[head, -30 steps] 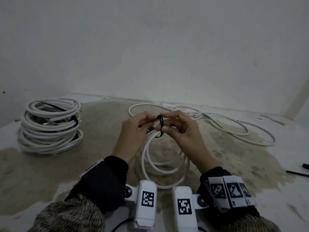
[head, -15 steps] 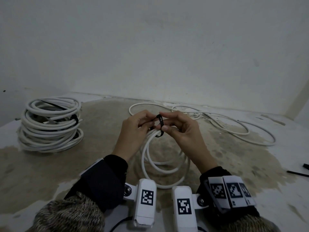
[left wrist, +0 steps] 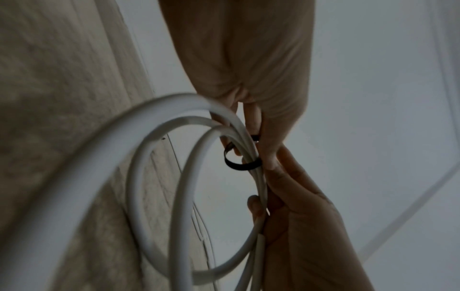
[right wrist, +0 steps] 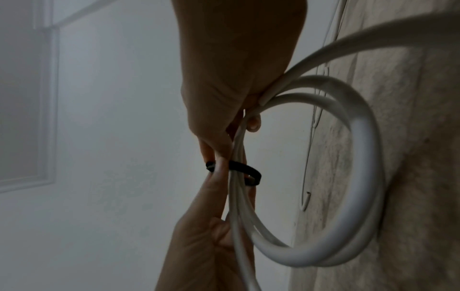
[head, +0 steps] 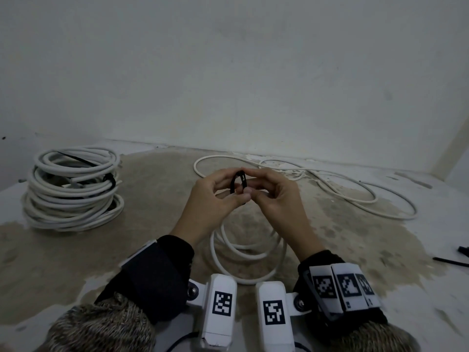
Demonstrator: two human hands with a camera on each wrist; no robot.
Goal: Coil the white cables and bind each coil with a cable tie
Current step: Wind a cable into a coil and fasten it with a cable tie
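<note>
At far left of the head view, a bound stack [head: 72, 188] of white cable sits on the floor [head: 63, 250], black ties around it; its near side is plain, its inner turns hard to sort out. Bare stained floor lies between it and the hands.

At mid-frame the left hand [head: 212, 199] and right hand [head: 275, 199] meet fingertip to fingertip, raised off the floor. Both pinch a black tie [head: 238, 184] looped around the top of a small white coil [head: 247, 252]. The hands cover the coil's top; only its lower loops show below the wrists, and the wrist cameras cut off its near edge. Whether the tie's tail has entered its head cannot be told from the head view.

From the left wrist, the tie [left wrist: 242, 163] rings the gathered strands loosely, with a gap inside the loop. The left thumb and fingers pinch it from above while the right hand's fingers [left wrist: 286, 187] hold the strands just below. From the right wrist, the tie [right wrist: 245, 173] shows the same slack ring; its end is hidden behind a fingertip.

Right of the hands, a loose cable [head: 355, 196] sprawls in open loops across the floor toward the wall [head: 253, 72]. At the right edge, spare ties [head: 451, 261] lie cut off by the frame, well apart from the hands.
</note>
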